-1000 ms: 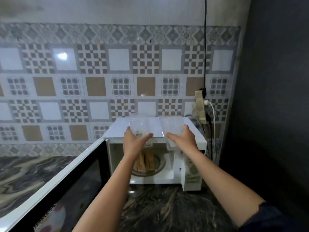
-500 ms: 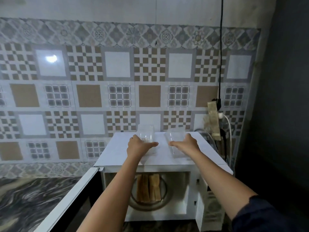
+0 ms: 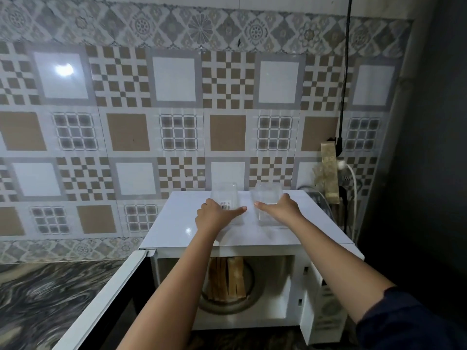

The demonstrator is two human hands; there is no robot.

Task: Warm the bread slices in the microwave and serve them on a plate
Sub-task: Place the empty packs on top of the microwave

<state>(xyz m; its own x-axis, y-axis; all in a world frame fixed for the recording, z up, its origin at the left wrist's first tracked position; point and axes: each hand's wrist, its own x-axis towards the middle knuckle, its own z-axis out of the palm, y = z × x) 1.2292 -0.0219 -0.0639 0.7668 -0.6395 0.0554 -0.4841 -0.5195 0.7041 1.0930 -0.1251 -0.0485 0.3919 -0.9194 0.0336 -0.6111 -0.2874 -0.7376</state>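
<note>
Now my left hand (image 3: 217, 217) still grips the labelled clear tub (image 3: 226, 197) and my right hand (image 3: 280, 210) the other tub (image 3: 267, 197). Both tubs sit farther back on the microwave (image 3: 177, 226) than before. The bread slices (image 3: 227, 279) stand on the turntable (image 3: 252, 294) inside, with the door (image 3: 101, 306) open.

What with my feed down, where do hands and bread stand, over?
Left hand, right hand grip clear container atop microwave. Bread inside on turntable, door open. Only the arms cross the opening.
</note>
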